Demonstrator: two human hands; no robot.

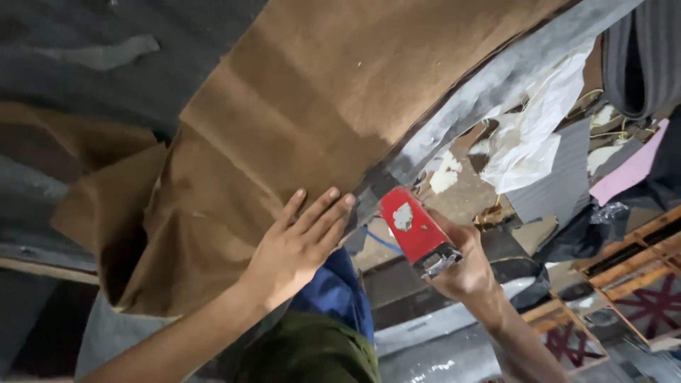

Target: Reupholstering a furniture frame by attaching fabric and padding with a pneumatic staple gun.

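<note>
**While you are fastening the brown fabric, keep it flat at the edge**

While you are pressing the brown fabric [284,120] down with your left hand [294,248], its fingers are lying open and spread flat, fingertips right beside the grey frame edge [489,89]. Your right hand [464,273] is wrapping closed around the red staple gun [415,230], whose nose is pointing up at the fabric's border where it is meeting the frame. As I judge it, you are doing well to hold the cloth taut close to the nose; be keeping your fingertips just clear of it, and be seating the nose square against the border. Fabric scraps [528,138] are lying on the floor beyond.
</note>
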